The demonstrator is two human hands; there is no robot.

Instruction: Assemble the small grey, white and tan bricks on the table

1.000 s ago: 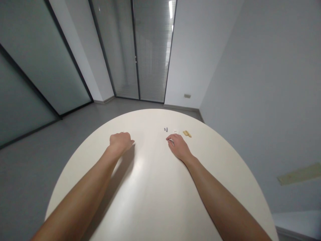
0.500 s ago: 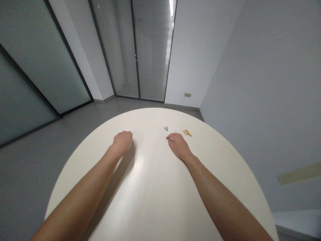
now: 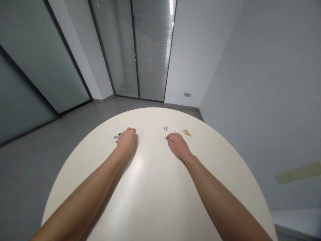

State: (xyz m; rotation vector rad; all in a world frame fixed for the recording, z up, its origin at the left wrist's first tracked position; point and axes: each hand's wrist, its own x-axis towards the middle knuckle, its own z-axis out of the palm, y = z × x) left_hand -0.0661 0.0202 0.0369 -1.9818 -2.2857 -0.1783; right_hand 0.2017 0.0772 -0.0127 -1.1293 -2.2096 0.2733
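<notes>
Head view, left to right: frosted glass panels (image 3: 32, 63) in dark frames fill the far left, above a grey floor (image 3: 42, 157). On the round cream table (image 3: 152, 115), small grey pieces (image 3: 116, 137) and a thin pale sliver (image 3: 121, 131) lie just beside the outer edge of the left hand (image 3: 126, 141). That hand is curled closed, knuckles up, resting low over the tabletop; whether anything sits inside the curl is hidden. Straight ahead, past the table's far edge, stand glass doors with slatted blinds (image 3: 152, 50). The right hand (image 3: 178, 145) is half open, its fingers bent down over a small white piece (image 3: 171, 140) that shows just under the fingertips; I cannot tell whether it is pinched or only touched. Beyond that hand, near the far edge of the table, a small row runs rightward: dark grey pieces (image 3: 166, 128), a white piece (image 3: 175, 130) and a tan piece (image 3: 187, 133), all apart from the hand. Further right, a small wall socket plate (image 3: 187, 94) sits low on a pale grey wall (image 3: 250, 73), with an olive strip (image 3: 299, 173) lower down
</notes>
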